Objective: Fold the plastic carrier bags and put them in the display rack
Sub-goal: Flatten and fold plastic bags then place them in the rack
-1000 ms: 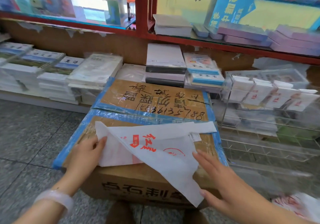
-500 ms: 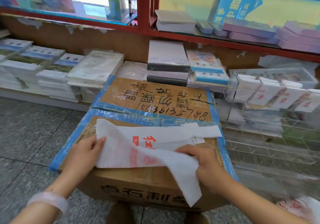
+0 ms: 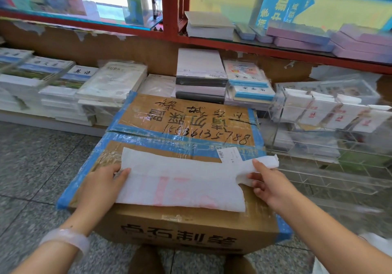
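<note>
A white plastic carrier bag (image 3: 180, 184) with faint red print lies folded lengthwise into a long strip on top of a taped cardboard box (image 3: 186, 125). My left hand (image 3: 101, 184) holds the strip's left end, thumb on top of the plastic. My right hand (image 3: 269, 180) pinches the bag's handle end at the right, which sticks out past the box's edge. To the right stands a clear acrylic display rack (image 3: 331, 129); its upper tier holds several folded white bags (image 3: 339, 116) with red print.
Stacks of wrapped books and notebooks (image 3: 110, 82) line the low shelf behind the box. A red-framed glass cabinet (image 3: 174, 8) rises above them. The floor (image 3: 31, 167) is grey stone tile. More white plastic (image 3: 377, 242) shows at the lower right corner.
The bag's loose diagonal flap has been folded over, so the bag now lies as a flat strip. My right hand moved from the flap to the handle end at the right.
</note>
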Demonstrator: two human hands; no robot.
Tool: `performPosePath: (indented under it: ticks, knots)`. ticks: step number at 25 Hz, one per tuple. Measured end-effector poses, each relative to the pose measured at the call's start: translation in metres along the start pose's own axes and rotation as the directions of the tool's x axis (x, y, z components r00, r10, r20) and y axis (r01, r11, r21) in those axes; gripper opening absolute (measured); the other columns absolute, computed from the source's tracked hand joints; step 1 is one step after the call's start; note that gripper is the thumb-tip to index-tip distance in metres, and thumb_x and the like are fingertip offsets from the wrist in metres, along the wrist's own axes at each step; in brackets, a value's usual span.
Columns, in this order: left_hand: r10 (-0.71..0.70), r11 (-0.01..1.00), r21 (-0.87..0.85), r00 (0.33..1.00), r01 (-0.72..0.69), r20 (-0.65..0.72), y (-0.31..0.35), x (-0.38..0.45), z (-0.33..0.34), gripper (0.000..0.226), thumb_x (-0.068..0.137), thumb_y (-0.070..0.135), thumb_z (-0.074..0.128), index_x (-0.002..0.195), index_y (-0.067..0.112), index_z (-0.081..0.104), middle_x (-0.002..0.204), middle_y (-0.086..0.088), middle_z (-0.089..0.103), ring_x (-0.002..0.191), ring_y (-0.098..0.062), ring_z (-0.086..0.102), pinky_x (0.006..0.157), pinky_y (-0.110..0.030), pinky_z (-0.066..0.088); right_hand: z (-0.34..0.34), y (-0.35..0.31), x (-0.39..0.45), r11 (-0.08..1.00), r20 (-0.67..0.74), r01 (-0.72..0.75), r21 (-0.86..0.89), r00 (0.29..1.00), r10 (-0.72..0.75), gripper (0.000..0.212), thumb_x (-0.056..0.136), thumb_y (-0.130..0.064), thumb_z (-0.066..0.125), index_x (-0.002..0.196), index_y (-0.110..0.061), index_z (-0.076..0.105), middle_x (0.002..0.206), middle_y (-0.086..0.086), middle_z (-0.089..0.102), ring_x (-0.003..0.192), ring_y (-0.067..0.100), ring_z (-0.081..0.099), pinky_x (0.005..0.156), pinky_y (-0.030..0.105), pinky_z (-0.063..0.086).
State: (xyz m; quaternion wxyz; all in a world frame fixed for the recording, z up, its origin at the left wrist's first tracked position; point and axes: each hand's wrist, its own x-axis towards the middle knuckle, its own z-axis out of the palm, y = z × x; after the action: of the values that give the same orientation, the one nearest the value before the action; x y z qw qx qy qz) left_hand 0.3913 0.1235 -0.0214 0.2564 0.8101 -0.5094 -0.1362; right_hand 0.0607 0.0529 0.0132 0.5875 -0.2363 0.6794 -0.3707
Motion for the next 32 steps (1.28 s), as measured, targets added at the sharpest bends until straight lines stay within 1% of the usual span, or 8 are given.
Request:
performPosePath:
  ticks: [6,9,12,15,19,26,30,32]
  knots:
    - [-0.05,0.998,0.037,0.998,0.048,0.036,0.004,0.002,-0.001,0.03,0.093,0.035,0.051,0.07,0.016,0.056,0.069,-0.002,0.057,0.069,-0.02,0.052,0.056,-0.033,0.037,-0.023,0.016,0.002,0.954,-0.095,0.108,-0.279,0.986,-0.14,0.009,0.094,-0.008,0.05,0.093,-0.004,0.058,0.064,0.007,0.059,0.047,0.012,0.041,0.039,0.02,0.034]
    - [-0.042,0.997,0.068,0.999,0.04,0.026,0.005,0.002,0.0,0.032,0.093,0.033,0.051,0.068,0.014,0.054,0.068,-0.004,0.055,0.068,-0.019,0.05,0.054,-0.032,0.033,-0.037,0.014,0.005,0.809,-0.203,0.214,-0.547,0.904,-0.376,0.02,0.092,-0.017,0.059,0.106,-0.004,0.056,0.09,0.009,0.061,0.068,0.015,0.051,0.059,0.03,0.043]
    - [-0.052,0.995,0.091,0.998,0.049,0.026,0.005,0.002,0.001,0.029,0.094,0.034,0.05,0.072,0.015,0.055,0.072,-0.003,0.055,0.07,-0.019,0.051,0.055,-0.032,0.033,-0.03,0.016,0.0,0.443,-0.086,0.423,-0.79,0.64,-0.764,0.041,0.09,-0.02,0.06,0.127,-0.007,0.049,0.126,0.011,0.051,0.11,0.022,0.049,0.091,0.034,0.04]
    - [-0.066,0.992,0.107,0.998,0.063,0.025,0.008,0.001,0.002,0.026,0.094,0.033,0.048,0.079,0.014,0.057,0.075,-0.003,0.056,0.073,-0.02,0.052,0.059,-0.034,0.038,0.027,0.032,-0.02,-0.099,0.459,0.652,-0.751,0.409,-0.789,0.043,0.096,-0.034,0.036,0.134,-0.021,0.048,0.145,0.004,0.041,0.136,0.024,0.031,0.11,0.045,0.024]
    - [-0.104,0.988,0.111,0.994,0.106,-0.027,0.01,-0.004,0.005,0.024,0.095,0.031,0.049,0.082,0.012,0.055,0.074,-0.003,0.054,0.071,-0.02,0.05,0.056,-0.031,0.033,0.089,0.051,-0.028,-0.304,0.754,0.694,-0.653,0.556,-0.349,0.084,0.07,-0.066,-0.017,0.148,-0.044,0.009,0.158,-0.01,-0.012,0.144,0.024,-0.02,0.1,0.055,-0.028]
    - [-0.073,0.974,0.203,0.987,0.102,-0.146,0.017,-0.005,-0.007,0.026,0.092,0.022,0.054,0.11,0.005,0.055,0.105,-0.022,0.059,0.092,-0.041,0.056,0.07,-0.044,0.041,0.085,0.068,-0.008,-0.292,0.738,0.677,-0.675,0.623,-0.261,0.077,0.069,-0.067,-0.015,0.144,-0.053,-0.005,0.155,-0.015,-0.019,0.141,0.024,-0.027,0.102,0.06,-0.025]
    - [0.546,0.787,0.34,0.838,-0.515,0.003,0.046,-0.01,0.023,0.035,0.089,0.02,0.059,0.119,0.002,0.06,0.128,-0.022,0.055,0.104,-0.041,0.061,0.087,-0.047,0.046,0.086,0.068,-0.01,-0.282,0.734,0.678,-0.679,0.621,-0.276,0.079,0.068,-0.067,-0.016,0.144,-0.051,-0.007,0.153,-0.015,-0.023,0.135,0.018,-0.033,0.1,0.058,-0.027]
    - [0.557,0.673,0.35,0.758,-0.652,0.34,0.056,-0.017,0.042,0.071,0.095,0.053,-0.002,0.145,0.013,0.029,0.154,-0.008,0.02,0.139,-0.023,0.03,0.111,-0.039,0.016,0.086,0.069,-0.012,-0.273,0.731,0.679,-0.682,0.62,-0.283,0.081,0.065,-0.067,-0.019,0.144,-0.05,-0.009,0.147,-0.017,-0.029,0.129,0.014,-0.035,0.099,0.056,-0.028]
